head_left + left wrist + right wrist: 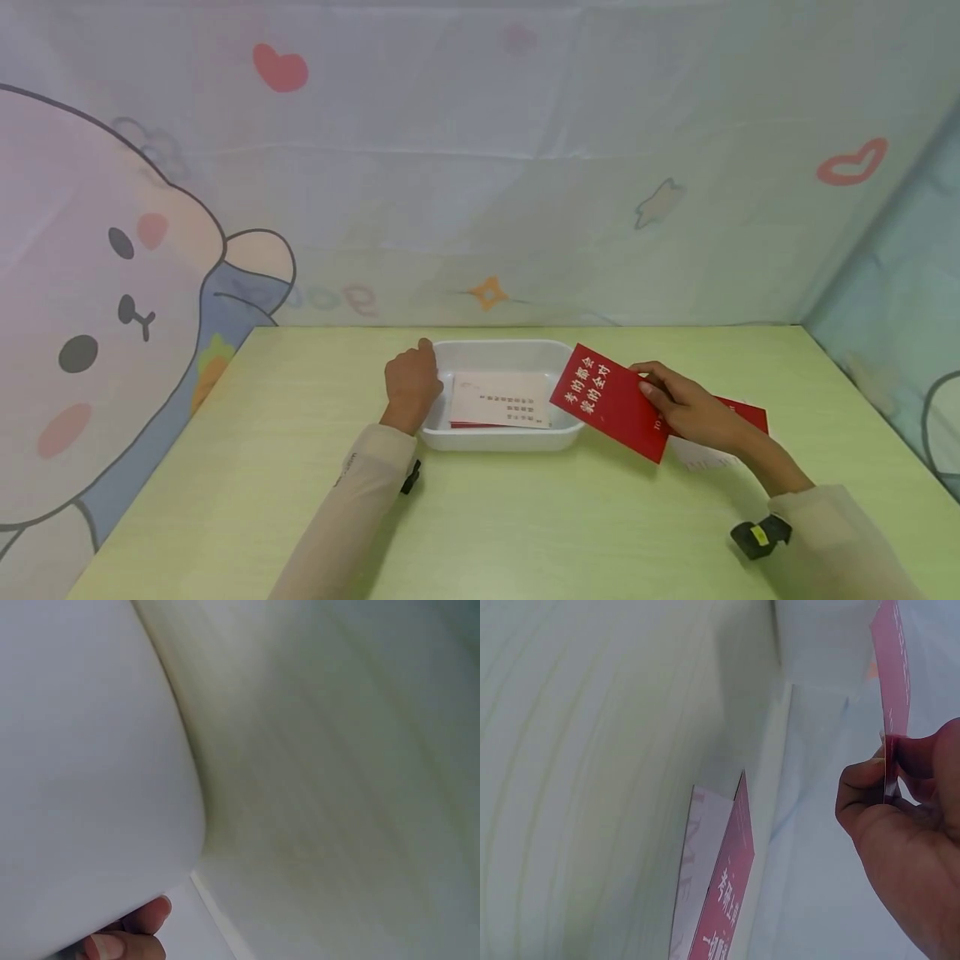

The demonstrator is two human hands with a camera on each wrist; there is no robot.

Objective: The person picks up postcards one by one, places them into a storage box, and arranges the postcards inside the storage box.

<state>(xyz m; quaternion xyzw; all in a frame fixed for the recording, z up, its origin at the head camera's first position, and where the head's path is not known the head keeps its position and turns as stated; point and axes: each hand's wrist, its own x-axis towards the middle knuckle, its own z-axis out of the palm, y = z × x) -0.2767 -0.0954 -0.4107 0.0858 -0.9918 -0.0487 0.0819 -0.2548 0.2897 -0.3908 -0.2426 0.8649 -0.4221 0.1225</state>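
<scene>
A white plastic basin (495,439) stands near the back of the table. My left hand (412,385) grips its left end; in the left wrist view the curled fingers (124,946) show at the basin's edge. Inside the basin lies a white card (498,396) with printed characters, a red edge showing under it. Just right of the basin, my right hand (693,408) pinches a red card (611,400) with white characters by its right end. That card is tilted and held above the table, its left corner beside the basin's right rim.
Under and beyond my right hand, another red card (752,415) lies overlapping a white card (701,455) on the table (525,525). A printed cloth (450,167) hangs along the table's back edge.
</scene>
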